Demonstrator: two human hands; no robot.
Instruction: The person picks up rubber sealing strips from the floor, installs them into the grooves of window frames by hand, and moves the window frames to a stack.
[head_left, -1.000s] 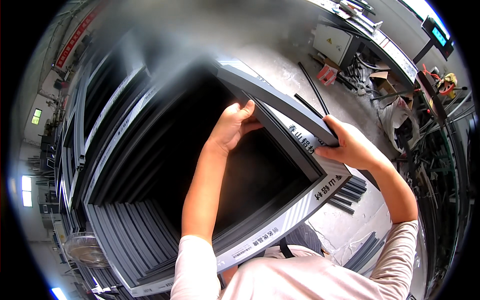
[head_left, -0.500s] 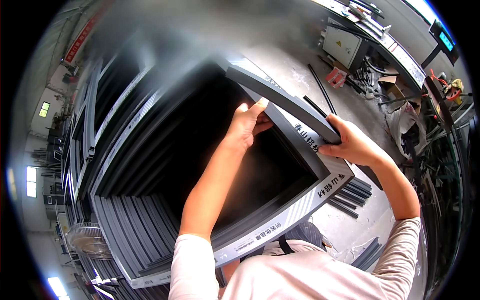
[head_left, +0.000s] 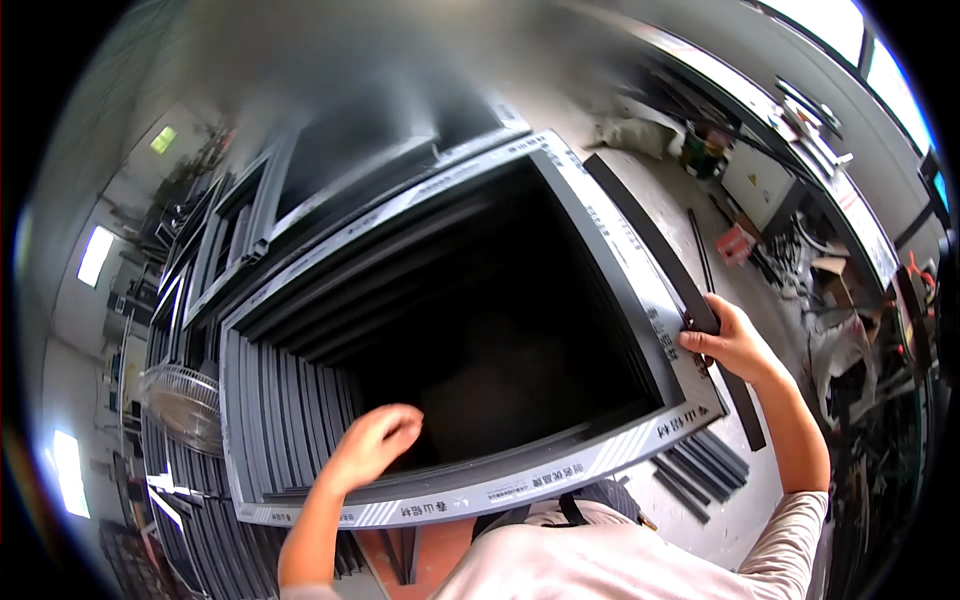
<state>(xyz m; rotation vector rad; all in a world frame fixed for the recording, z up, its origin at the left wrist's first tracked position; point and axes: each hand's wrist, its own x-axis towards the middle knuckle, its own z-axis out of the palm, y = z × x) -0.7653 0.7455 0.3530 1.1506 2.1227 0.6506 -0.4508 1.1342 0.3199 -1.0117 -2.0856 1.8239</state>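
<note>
In front of me stands a stack of dark grey rectangular metal frames, the top one faced with white printed film. Beyond the right side of the top frame, my right hand grips a long flat dark grey metal strip between thumb and fingers. The strip slants along the frame's outer edge; whether it touches the frame, I cannot tell. Over the near left part of the frame's dark opening hovers my left hand, its fingers curled in and nothing visible in them.
More grey frames stand beyond and to the left. A wire-caged fan is at the left. Dark bars lie on the floor at the right, and a long workbench runs along the far right with clutter below.
My left hand has let go of the strip and moved left and toward me. The strip has swung from above the frame to its right side, still in my right hand. My view has shifted.
</note>
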